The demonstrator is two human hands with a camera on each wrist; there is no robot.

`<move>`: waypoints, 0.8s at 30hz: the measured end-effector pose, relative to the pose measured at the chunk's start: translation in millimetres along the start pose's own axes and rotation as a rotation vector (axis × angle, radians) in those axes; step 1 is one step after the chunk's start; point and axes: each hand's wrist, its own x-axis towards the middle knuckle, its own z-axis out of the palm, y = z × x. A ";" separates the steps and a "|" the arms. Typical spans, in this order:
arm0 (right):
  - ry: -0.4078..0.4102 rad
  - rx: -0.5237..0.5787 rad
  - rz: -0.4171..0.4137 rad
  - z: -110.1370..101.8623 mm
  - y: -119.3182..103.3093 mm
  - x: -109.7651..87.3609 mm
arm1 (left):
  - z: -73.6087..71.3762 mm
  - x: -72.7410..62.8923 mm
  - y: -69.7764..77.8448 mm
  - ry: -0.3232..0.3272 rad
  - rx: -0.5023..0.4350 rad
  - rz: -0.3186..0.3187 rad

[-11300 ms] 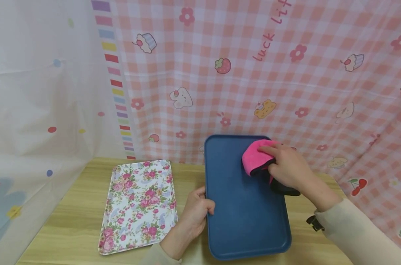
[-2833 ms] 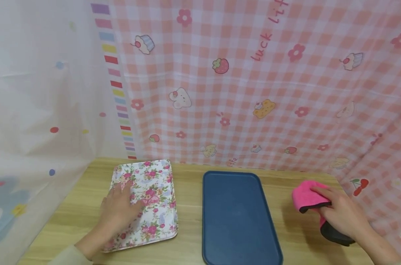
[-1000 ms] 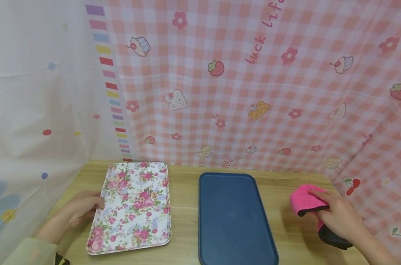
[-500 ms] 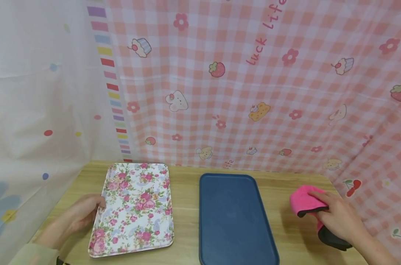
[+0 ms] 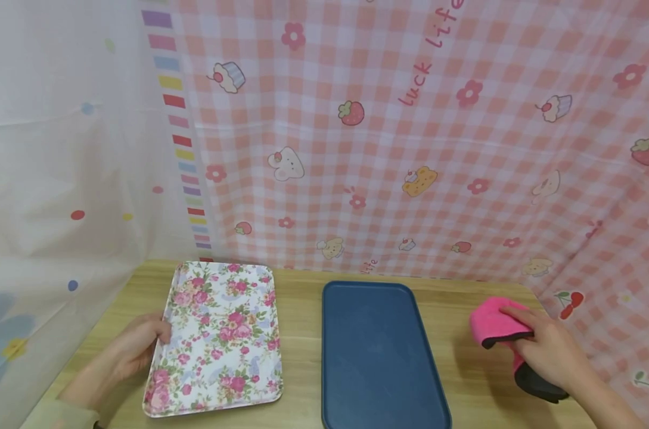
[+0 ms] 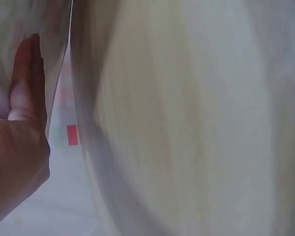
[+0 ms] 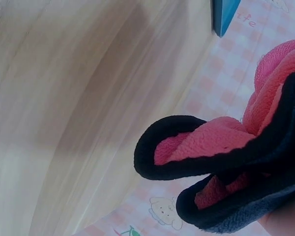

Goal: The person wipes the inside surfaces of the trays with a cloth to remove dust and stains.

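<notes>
My left hand (image 5: 137,345) grips the left edge of a white tray with pink roses (image 5: 222,333), thumb on top. In the left wrist view, the fingers (image 6: 24,73) reach under the tray, which is raised above the wood there. My right hand (image 5: 549,345) holds a folded pink cloth with black edging (image 5: 496,322) over the table's right side. Its folds and dark grey reverse show up close in the right wrist view, where little of the hand is visible. Between the hands, a blue rectangular tray (image 5: 380,357) lies flat on the table.
The light wooden table (image 5: 303,351) ends at a pink checked curtain (image 5: 324,137) behind and to the right. A white sheet with coloured dots (image 5: 67,155) hangs on the left.
Earlier the left hand held up the blue tray with the cloth against it; that tray now lies down. The left hand then moved over the floral tray and took its left edge.
</notes>
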 end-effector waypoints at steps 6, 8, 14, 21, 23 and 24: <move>-0.005 -0.008 0.015 1.2 -5.5 0.8 | 9.1 -2.8 1.2 -0.028 -0.036 0.025; -0.013 -0.003 0.022 1.0 -6.6 1.7 | 13.3 -3.7 3.4 -0.035 -0.040 0.038; -0.024 -0.001 0.046 -0.7 -13.8 4.1 | 28.8 -3.6 9.6 -0.075 -0.082 0.073; -0.003 0.056 0.034 -0.5 -34.4 9.8 | 47.7 1.1 11.6 -0.135 -0.150 0.131; 0.005 0.081 0.023 0.3 -41.0 12.2 | 53.9 2.4 12.7 -0.144 -0.162 0.144; 0.013 0.095 0.013 0.8 -44.7 13.4 | 57.2 3.0 13.3 -0.146 -0.165 0.150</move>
